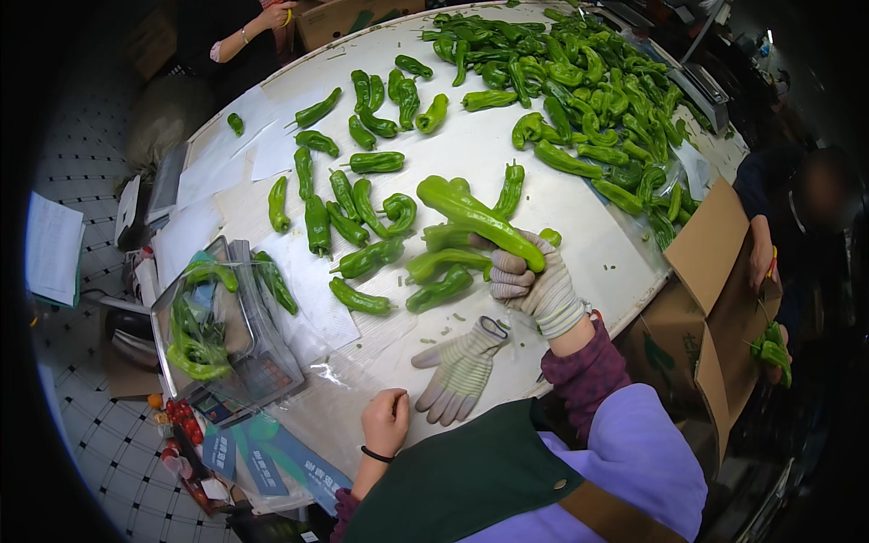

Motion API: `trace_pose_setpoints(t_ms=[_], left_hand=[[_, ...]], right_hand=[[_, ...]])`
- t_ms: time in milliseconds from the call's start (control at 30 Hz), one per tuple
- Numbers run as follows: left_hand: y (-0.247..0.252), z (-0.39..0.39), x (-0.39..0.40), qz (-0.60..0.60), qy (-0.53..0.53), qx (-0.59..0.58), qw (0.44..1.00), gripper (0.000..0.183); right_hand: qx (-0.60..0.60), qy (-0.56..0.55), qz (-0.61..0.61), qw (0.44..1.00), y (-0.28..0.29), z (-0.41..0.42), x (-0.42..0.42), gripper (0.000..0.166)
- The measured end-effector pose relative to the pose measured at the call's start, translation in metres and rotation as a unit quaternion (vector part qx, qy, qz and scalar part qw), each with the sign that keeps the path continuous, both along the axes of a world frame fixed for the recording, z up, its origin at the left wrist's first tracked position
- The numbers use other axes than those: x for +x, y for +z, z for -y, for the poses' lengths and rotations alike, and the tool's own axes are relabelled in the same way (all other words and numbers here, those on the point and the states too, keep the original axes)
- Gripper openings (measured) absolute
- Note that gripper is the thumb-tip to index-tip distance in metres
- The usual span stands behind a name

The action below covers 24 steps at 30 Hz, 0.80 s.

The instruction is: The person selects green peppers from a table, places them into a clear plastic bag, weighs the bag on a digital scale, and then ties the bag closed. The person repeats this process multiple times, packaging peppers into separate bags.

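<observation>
My right hand (533,278), in a striped knit work glove, grips a long light-green pepper (482,220) above the white table (577,210). Other green peppers lie just under and to the left of it. Bare and with its fingers curled in, my left hand (385,422) rests by the near table edge; nothing shows in it. An empty striped glove (461,372) lies flat between my hands. Loose green peppers (318,225) are spread over the middle, and a large heap of peppers (577,75) covers the far right.
A digital scale (265,380) at the left bears a clear plastic bag with peppers (200,339). An open cardboard box (706,319) stands at the right edge, beside a co-worker's hand with peppers (772,353). Another person's hand (277,15) is across the table.
</observation>
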<state>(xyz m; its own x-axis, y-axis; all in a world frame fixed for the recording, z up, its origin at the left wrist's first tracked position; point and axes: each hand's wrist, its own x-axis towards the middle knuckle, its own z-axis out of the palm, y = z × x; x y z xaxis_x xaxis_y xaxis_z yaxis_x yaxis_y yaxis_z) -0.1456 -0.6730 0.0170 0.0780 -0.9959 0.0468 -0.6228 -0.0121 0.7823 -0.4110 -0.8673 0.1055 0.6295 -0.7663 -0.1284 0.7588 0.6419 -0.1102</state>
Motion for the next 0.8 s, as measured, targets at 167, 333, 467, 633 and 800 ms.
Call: trace_pose_setpoints(t_ms=[167, 333, 467, 633, 800], left_hand=[[0.004, 0.000, -0.001, -0.023, 0.010, -0.001, 1.000, 0.005], [0.043, 0.035, 0.006, -0.244, 0.095, 0.096, 0.960, 0.016], [0.085, 0.068, 0.019, -0.531, 0.041, 0.005, 0.847, 0.051], [0.103, 0.080, 0.027, -0.560, 0.097, 0.002, 0.823, 0.058], [0.097, 0.073, 0.034, -0.581, 0.094, -0.013, 0.808, 0.055]], right_hand=[[-0.031, 0.037, 0.052, 0.998, 0.007, -0.010, 0.021, 0.057], [-0.098, 0.112, 0.045, 0.988, 0.010, -0.025, 0.044, 0.049], [-0.269, 0.110, -0.227, 0.929, 0.015, -0.048, 0.061, 0.051], [-0.547, 0.071, -0.509, 0.661, 0.022, -0.056, 0.071, 0.044], [-0.639, -0.039, -0.548, 0.539, 0.016, -0.057, 0.078, 0.046]])
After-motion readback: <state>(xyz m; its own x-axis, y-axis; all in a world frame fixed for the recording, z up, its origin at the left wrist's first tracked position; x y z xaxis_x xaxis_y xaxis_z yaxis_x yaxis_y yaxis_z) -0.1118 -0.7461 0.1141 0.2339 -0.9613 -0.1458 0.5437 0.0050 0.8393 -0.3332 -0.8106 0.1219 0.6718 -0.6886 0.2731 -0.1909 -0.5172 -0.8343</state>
